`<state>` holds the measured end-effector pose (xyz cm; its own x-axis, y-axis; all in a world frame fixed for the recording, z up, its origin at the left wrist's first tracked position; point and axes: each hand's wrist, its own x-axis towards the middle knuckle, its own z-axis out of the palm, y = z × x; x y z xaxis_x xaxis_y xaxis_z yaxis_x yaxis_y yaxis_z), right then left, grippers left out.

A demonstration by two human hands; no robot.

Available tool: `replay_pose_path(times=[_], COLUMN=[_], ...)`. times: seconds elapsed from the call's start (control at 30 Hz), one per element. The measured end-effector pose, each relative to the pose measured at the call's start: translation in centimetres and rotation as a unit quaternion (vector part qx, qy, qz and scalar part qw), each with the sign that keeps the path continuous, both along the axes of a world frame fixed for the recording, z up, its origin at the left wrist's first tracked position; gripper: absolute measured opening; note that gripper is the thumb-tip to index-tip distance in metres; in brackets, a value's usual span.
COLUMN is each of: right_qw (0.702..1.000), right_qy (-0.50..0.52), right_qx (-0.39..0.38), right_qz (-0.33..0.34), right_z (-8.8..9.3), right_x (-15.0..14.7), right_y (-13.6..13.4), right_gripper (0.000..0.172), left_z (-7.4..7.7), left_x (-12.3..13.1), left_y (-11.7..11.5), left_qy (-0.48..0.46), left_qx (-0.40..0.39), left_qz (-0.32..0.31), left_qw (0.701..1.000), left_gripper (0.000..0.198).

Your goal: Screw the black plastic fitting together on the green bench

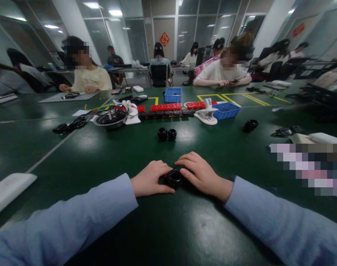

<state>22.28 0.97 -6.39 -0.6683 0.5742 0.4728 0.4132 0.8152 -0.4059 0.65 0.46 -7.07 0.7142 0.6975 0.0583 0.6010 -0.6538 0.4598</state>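
Observation:
A small black round part (174,178) lies on the dark green table (168,225) close to me. My left hand (151,178) rests on the table at its left side, with the thumb against it. My right hand (203,175) lies at its right side, fingers curled over its edge. Both hands touch the part; it sits between them on the tabletop. Both arms wear light blue sleeves. Two more black round parts (166,134) stand together further out, beyond my hands.
A metal bowl (110,119), red and black strips (166,107), a white clamp (206,114) and two blue baskets (173,95) lie mid-table. Another black part (250,125) sits right. A white slab (7,190) lies at left. Several people sit at the far side.

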Motion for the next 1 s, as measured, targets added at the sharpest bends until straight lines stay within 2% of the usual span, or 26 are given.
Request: replay_pose_path(times=[0.43, 0.6, 0.83, 1.0], right_qw=[0.997, 0.994, 0.984, 0.989], right_qy=[0.030, 0.064, 0.129, 0.105], right_qx=[0.043, 0.056, 0.062, 0.050], right_qz=[-0.049, -0.067, -0.108, -0.090], right_z=[-0.6, -1.0, -1.7, -1.5], right_x=[0.2, -0.6, -1.0, -0.7], right_y=[0.5, 0.8, 2.7, 2.2], right_gripper=[0.038, 0.042, 0.053, 0.055], left_z=[-0.1, -0.5, -0.6, -0.3], left_x=[0.1, 0.2, 0.2, 0.3], left_y=[-0.1, 0.0, 0.0, -0.2], left_qy=[0.017, 0.008, 0.005, 0.011], left_qx=[0.020, 0.037, 0.043, 0.042], left_qz=[0.018, 0.024, 0.031, 0.042], left_qw=[1.000, 0.999, 0.999, 0.998], left_gripper=[0.039, 0.039, 0.040, 0.037])
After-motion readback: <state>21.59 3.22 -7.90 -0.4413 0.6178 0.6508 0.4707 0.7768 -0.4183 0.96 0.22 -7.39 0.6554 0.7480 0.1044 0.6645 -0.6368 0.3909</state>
